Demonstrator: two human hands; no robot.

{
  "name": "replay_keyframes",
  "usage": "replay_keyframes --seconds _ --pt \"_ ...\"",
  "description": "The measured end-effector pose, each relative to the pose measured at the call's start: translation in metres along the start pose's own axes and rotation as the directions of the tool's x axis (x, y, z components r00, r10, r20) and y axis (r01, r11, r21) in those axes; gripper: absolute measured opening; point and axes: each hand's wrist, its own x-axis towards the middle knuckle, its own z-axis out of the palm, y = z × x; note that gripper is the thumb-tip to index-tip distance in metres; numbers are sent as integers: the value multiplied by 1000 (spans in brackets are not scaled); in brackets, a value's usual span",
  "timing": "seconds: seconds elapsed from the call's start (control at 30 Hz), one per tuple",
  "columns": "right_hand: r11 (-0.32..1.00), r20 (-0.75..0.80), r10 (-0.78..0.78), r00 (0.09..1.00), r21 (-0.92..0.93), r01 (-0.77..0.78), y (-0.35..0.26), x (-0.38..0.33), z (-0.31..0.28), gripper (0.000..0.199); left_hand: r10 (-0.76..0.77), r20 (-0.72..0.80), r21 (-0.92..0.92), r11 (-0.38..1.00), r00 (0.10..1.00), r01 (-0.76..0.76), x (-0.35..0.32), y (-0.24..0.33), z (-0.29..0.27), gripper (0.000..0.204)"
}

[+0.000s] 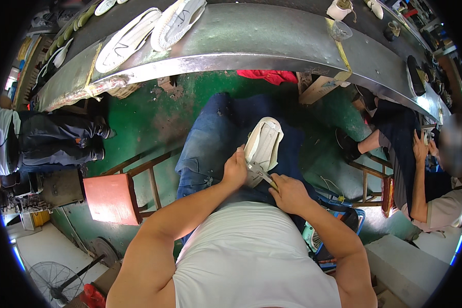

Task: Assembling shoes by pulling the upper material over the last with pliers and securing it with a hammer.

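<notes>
A cream-white shoe upper [264, 141] rests over my lap, its toe pointing away from me and its inner side facing up. My left hand [235, 169] is closed on its left edge near the heel end. Closed round the handle of metal pliers [262, 174], my right hand [291, 194] is at the right of the heel end. The pliers' jaws touch the shoe there; whether they grip the material is too small to tell.
A metal-topped bench [241, 41] curves across the front, with a pair of white shoes [131, 41] on it. A red-topped stool [112, 197] stands at my left. On the right a co-worker [421, 154] sits; another person [46, 138] is at the far left beside a fan [56, 282].
</notes>
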Motion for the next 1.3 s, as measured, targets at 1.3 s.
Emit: replay_keyframes --seconds 1.3 --pt "610 -195 471 860 776 -159 84 -17 34 35 70 478 705 564 876 -430 -24 104 -35 88"
